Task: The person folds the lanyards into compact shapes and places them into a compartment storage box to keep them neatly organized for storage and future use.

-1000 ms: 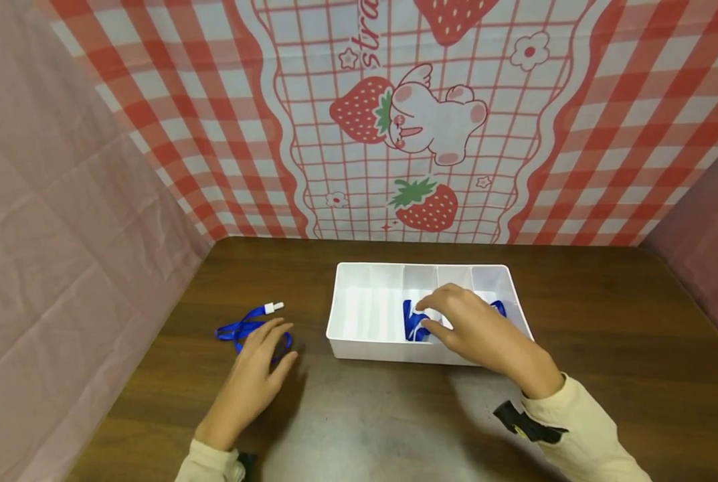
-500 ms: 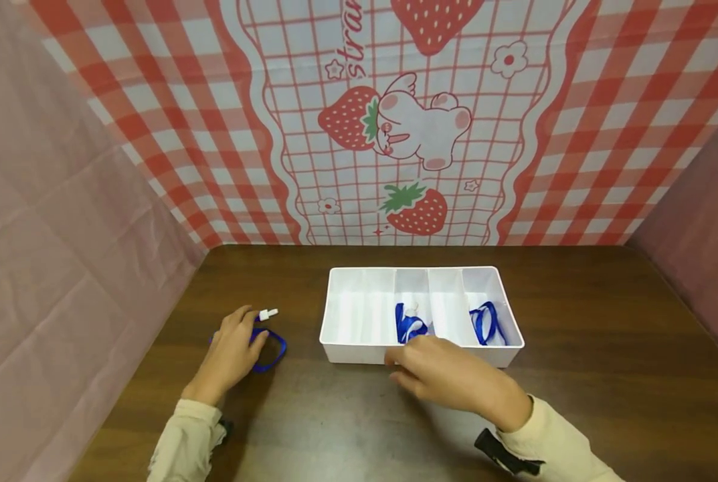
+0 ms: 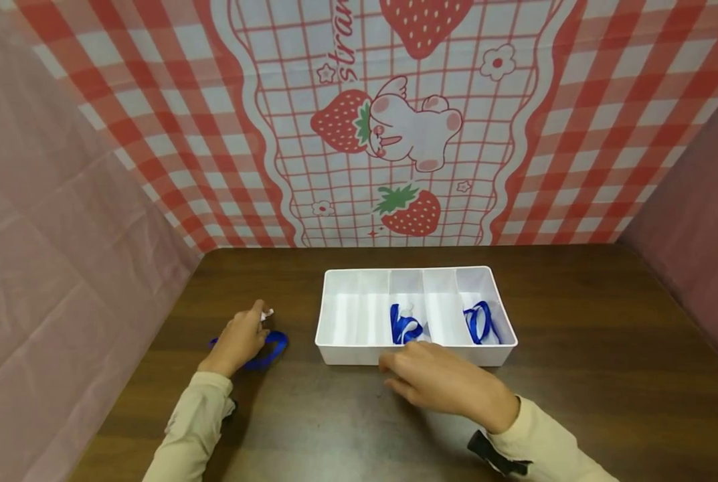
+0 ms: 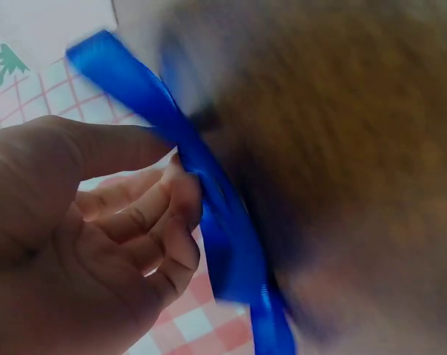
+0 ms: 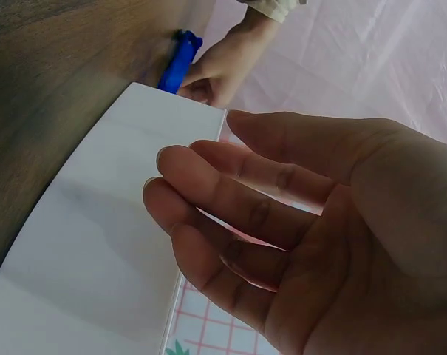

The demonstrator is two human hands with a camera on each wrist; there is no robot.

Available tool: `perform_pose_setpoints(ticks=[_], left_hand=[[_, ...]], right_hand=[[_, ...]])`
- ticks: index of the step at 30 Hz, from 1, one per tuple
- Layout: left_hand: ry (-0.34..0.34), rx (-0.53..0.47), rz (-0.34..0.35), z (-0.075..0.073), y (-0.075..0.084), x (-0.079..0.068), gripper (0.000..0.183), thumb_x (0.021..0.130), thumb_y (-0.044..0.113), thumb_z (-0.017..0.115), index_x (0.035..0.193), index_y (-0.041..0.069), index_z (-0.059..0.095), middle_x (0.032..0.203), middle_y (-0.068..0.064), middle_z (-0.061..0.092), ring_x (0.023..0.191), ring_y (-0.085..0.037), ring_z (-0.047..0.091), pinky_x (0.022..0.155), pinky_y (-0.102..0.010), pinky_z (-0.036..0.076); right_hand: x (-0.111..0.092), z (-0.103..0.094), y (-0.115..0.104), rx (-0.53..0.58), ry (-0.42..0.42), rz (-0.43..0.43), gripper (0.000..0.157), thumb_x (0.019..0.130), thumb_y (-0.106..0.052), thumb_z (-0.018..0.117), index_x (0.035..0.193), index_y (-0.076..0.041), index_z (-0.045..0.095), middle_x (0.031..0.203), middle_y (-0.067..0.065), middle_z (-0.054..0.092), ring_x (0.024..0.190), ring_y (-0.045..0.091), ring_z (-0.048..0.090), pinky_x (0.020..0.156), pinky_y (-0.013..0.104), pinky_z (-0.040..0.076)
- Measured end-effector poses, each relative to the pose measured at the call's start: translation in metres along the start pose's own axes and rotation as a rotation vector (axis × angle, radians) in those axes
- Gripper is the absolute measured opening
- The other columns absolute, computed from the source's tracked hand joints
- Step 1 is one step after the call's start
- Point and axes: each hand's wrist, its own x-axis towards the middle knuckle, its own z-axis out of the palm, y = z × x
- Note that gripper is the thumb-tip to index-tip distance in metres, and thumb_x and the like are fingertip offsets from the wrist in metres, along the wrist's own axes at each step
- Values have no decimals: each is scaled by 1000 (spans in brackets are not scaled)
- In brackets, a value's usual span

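Note:
My left hand [image 3: 238, 343] pinches a blue lanyard [image 3: 276, 348] on the left side of the table. In the left wrist view, thumb and curled fingers grip its flat ribbon [image 4: 236, 255]. The lanyard's white clip [image 3: 266, 314] pokes out beyond the fingertips in the head view. My right hand [image 3: 445, 383] hovers in front of the white divided box [image 3: 352, 355], fingers loosely bent and holding nothing. Inside the box, one coiled blue lanyard [image 3: 405, 329] lies in a middle compartment. Another coiled lanyard [image 3: 482, 324] lies in the rightmost one.
The box stands on a dark wooden table [image 3: 587, 348], its wide left compartment bare. A red-and-white strawberry-print cloth [image 3: 419, 134] hangs behind the table. Pink cloth [image 3: 75, 268] covers the left side, with more at the right.
My right hand has withdrawn from over the box to in front of it, uncovering the coiled lanyards. The left hand has come down onto the loose lanyard and taken hold of it.

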Motion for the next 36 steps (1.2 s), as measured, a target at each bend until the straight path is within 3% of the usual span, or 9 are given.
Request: perform_pose_setpoints(ticks=[4, 9, 12, 17, 20, 24, 30, 33, 36], left_hand=[[-1, -23, -24, 3, 1, 6, 35, 93, 2, 66, 121, -9, 49, 84, -18, 68, 63, -29, 65, 56, -41, 52], [64, 40, -67, 5, 0, 11, 15, 93, 4, 62, 100, -7, 55, 95, -31, 66, 81, -52, 65, 66, -56, 53], [66, 53, -97, 5, -2, 13, 9, 89, 2, 61, 90, -3, 54, 78, -23, 63, 75, -50, 64, 65, -57, 51], [2, 17, -58, 2, -1, 14, 3, 87, 2, 65, 85, 1, 67, 80, -11, 68, 77, -34, 66, 71, -51, 53], [14, 12, -12, 0, 4, 11, 3, 90, 4, 66, 88, 2, 67, 83, -9, 69, 77, -31, 66, 71, -50, 54], [119, -22, 65, -4, 19, 2, 6, 94, 6, 66, 94, 3, 62, 79, -7, 67, 70, -25, 65, 64, -45, 53], [247, -203, 262, -24, 57, -18, 8, 94, 1, 66, 95, 4, 59, 67, 4, 55, 57, -7, 48, 54, -26, 44], [230, -353, 380, -33, 82, -27, 5, 96, 1, 63, 96, 5, 59, 68, 4, 55, 57, -5, 48, 51, -23, 43], [126, -539, 486, -40, 111, -36, 1, 99, 2, 58, 100, 3, 57, 69, 1, 59, 56, -9, 53, 50, -25, 47]], right_hand=[[0, 1, 0, 2, -10, 4, 15, 91, -12, 71, 80, -15, 60, 60, -12, 41, 52, 1, 38, 47, 20, 35], [0, 2, -1, 6, -15, -2, 13, 91, -12, 71, 82, -14, 61, 61, -12, 42, 54, 1, 41, 48, 20, 37], [-1, 1, -1, 3, -12, -2, 14, 90, -12, 71, 82, -14, 60, 62, -12, 42, 55, 2, 42, 49, 21, 38], [-2, 0, -2, -10, -9, 3, 15, 91, -14, 71, 81, -15, 59, 61, -12, 42, 54, 3, 42, 49, 22, 38], [-3, -1, -2, -14, -6, 2, 15, 91, -14, 71, 81, -15, 59, 61, -12, 41, 54, 2, 42, 49, 22, 38], [-3, -5, -1, -24, 8, -1, 14, 92, -15, 70, 82, -16, 60, 62, -13, 44, 55, 3, 44, 51, 23, 40], [-3, -11, 1, -72, 144, 4, 11, 94, -16, 68, 103, -10, 70, 81, -3, 67, 73, 9, 61, 65, 30, 54], [-2, -13, 0, -41, 255, -1, 19, 96, -19, 67, 112, -10, 68, 88, -3, 68, 80, 9, 63, 73, 31, 55], [-1, -15, -3, 100, 334, -8, 27, 99, -26, 63, 123, -13, 63, 97, -7, 67, 88, 8, 63, 78, 30, 54]])
